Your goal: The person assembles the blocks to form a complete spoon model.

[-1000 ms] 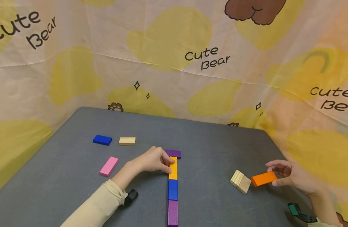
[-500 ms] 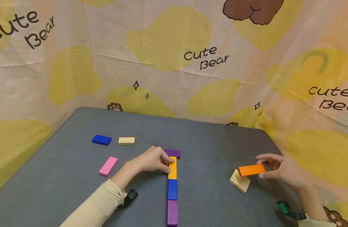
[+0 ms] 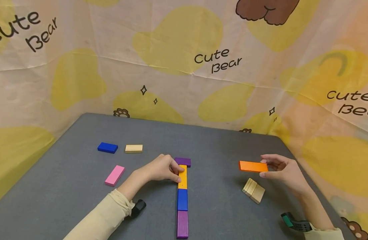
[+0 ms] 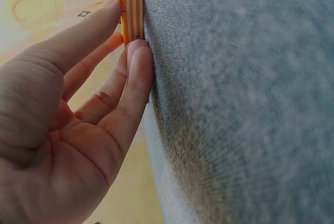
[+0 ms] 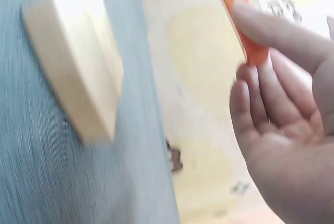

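A row of flat wooden blocks runs down the middle of the head view: a purple block (image 3: 182, 162) lies crosswise at the far end, then come a yellow block (image 3: 182, 181), a blue block (image 3: 182, 200) and a nearer purple block (image 3: 182, 224). My left hand (image 3: 163, 169) holds the yellow block with thumb and fingertips; its striped side (image 4: 133, 10) shows in the left wrist view. On the right, my right hand (image 3: 283, 173) pinches an orange block (image 3: 252, 166) by one end, above the table. The orange block (image 5: 235, 4) also shows in the right wrist view.
Two plain wooden blocks (image 3: 253, 190) sit together below the orange block. At the left lie a blue block (image 3: 107, 147), a plain block (image 3: 134, 148) and a pink block (image 3: 114, 175). A printed cloth (image 3: 178, 66) hangs behind the grey table (image 3: 220, 146).
My right hand has carried the orange block leftward and away from me, past the plain blocks. The left hand stays on the yellow block.
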A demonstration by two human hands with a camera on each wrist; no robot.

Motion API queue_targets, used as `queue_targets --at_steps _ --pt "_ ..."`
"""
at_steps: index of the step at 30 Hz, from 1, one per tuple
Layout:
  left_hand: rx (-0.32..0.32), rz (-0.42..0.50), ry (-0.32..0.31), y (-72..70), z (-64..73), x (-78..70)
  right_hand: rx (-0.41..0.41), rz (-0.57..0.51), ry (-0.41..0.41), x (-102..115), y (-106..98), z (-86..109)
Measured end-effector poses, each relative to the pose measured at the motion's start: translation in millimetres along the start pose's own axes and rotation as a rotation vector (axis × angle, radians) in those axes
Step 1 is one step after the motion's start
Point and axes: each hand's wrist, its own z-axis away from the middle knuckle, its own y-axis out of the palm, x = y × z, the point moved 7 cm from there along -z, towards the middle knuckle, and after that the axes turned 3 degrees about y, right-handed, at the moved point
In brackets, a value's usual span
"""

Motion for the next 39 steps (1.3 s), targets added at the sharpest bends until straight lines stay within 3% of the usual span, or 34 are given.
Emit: queue_targets --at_steps 10,24,31,39 --pt "-0.004 0.005 -0.016 0.4 0.6 0.8 -0.048 -0.169 0.096 9.6 47.2 -16.3" --pt "-0.008 0.008 -0.033 0.5 -0.8 1.8 -0.066 -0.264 0.245 5.3 106.3 -50.6" --pt "-0.01 0.014 -0.028 -0.7 -0.7 1.3 -0.079 -0.259 0.341 6.6 139.9 -69.5" --pt "0.002 0.013 -0.047 0.3 -2.1 3.4 -0.05 -0.208 0.344 10.2 177.4 -95.3"
